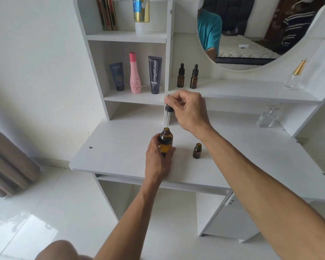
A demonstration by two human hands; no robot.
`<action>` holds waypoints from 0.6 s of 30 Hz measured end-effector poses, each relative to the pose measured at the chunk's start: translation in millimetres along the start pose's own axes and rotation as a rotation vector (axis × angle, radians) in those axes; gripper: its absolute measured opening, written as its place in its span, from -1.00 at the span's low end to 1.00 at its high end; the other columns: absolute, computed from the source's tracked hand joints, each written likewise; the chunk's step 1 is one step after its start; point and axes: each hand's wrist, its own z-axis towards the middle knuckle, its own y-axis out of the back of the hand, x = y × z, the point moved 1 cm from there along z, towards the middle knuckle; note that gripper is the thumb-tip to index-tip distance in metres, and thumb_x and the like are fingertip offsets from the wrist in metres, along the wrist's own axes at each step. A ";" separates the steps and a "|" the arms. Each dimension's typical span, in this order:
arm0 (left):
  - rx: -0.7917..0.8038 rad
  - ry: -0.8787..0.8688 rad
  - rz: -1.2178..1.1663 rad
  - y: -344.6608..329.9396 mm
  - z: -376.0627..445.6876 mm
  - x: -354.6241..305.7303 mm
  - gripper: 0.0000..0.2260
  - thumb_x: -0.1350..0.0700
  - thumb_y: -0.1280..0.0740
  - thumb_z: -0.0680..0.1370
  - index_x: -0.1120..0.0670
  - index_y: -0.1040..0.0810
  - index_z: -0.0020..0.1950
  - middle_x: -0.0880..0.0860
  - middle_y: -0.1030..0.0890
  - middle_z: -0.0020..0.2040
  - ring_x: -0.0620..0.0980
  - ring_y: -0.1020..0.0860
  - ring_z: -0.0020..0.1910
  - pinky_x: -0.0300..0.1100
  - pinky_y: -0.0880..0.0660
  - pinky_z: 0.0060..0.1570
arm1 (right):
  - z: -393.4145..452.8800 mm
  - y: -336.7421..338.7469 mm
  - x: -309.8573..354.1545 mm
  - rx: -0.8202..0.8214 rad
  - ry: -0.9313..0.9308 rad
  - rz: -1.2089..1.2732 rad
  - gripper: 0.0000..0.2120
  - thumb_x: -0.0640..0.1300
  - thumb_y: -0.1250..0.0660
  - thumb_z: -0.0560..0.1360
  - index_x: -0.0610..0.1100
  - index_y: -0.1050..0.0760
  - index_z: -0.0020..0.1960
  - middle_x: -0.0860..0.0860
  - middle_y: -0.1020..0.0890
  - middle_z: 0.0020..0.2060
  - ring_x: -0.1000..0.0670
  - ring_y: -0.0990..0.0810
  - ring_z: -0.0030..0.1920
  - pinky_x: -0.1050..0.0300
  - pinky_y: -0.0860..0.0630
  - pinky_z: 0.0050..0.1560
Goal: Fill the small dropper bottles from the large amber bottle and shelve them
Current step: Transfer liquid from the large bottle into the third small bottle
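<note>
The left hand (159, 156) wraps its fingers round the large amber bottle (165, 142), which stands upright and uncapped on the white tabletop (120, 154), near its middle; the right hand (188, 109) hovers above it, its fingers curled and pinching the bulb of a black-capped dropper (167, 114); the glass pipette hangs straight down, its tip just at the mouth of the large bottle. To the right of that bottle, close but apart, stands one small amber bottle (197, 151), open, with no cap on it. On the far shelf (251, 91) below the round mirror (251, 30) stand two small dropper bottles (188, 76) side by side, both capped. In the cubby to the left of them stand a dark tube (117, 76), a pink bottle (134, 74) and a black tube (155, 75); at the far right, two clear glass bottles (266, 118), one on the tabletop and one on the shelf above.
</note>
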 end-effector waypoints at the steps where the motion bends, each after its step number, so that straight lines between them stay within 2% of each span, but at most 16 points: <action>1: 0.001 0.000 -0.001 0.1 -0.1 0.1 -0.55 0.08 -0.46 0.49 -0.03 -0.38 0.32 -0.10 -0.54 0.15 -0.07 -0.52 0.07 -0.28 -0.39 -0.01 | -1.2 -1.5 -1.6 0.006 -0.003 -0.006 -0.79 -0.03 -0.43 0.54 -0.18 -0.68 -0.07 0.00 -0.73 -0.20 0.07 -0.66 -0.19 0.21 -0.61 -0.14; 3: -0.001 -0.006 -0.002 0.1 -0.2 0.5 -0.55 0.09 -0.46 0.49 -0.02 -0.38 0.32 -0.11 -0.53 0.14 -0.07 -0.52 0.07 -0.28 -0.39 -0.02 | -4.4 -4.8 -5.0 0.022 -0.004 -0.018 -0.79 -0.03 -0.43 0.54 -0.19 -0.68 -0.08 0.00 -0.73 -0.21 0.07 -0.66 -0.20 0.21 -0.60 -0.15; 7: -0.006 -0.017 0.000 -0.2 0.0 1.6 -0.55 0.09 -0.46 0.49 -0.02 -0.38 0.32 -0.09 -0.55 0.16 -0.07 -0.52 0.08 -0.26 -0.44 0.02 | -13.0 -10.5 -11.5 0.064 -0.029 0.002 -0.79 -0.04 -0.42 0.55 -0.19 -0.66 -0.12 0.01 -0.72 -0.27 0.06 -0.69 -0.24 0.06 -0.64 -0.12; 14: -0.002 -0.015 -0.006 -0.2 0.1 2.4 -0.56 0.08 -0.45 0.49 -0.03 -0.37 0.31 -0.05 -0.57 0.16 -0.03 -0.55 0.09 -0.17 -0.52 0.05 | -24.6 -18.8 -22.1 0.086 -0.074 0.002 -0.80 -0.03 -0.42 0.55 -0.15 -0.65 -0.13 0.05 -0.71 -0.30 0.08 -0.68 -0.25 0.00 -0.64 -0.11; 18: -0.004 -0.016 -0.002 -0.3 0.1 3.3 -0.56 0.06 -0.45 0.48 -0.06 -0.36 0.29 -0.05 -0.57 0.15 -0.02 -0.56 0.08 -0.04 -0.56 0.08 | -28.7 -21.1 -25.9 0.088 -0.085 -0.026 -0.79 -0.01 -0.41 0.55 -0.15 -0.66 -0.12 0.04 -0.72 -0.27 0.06 -0.67 -0.23 0.01 -0.63 -0.12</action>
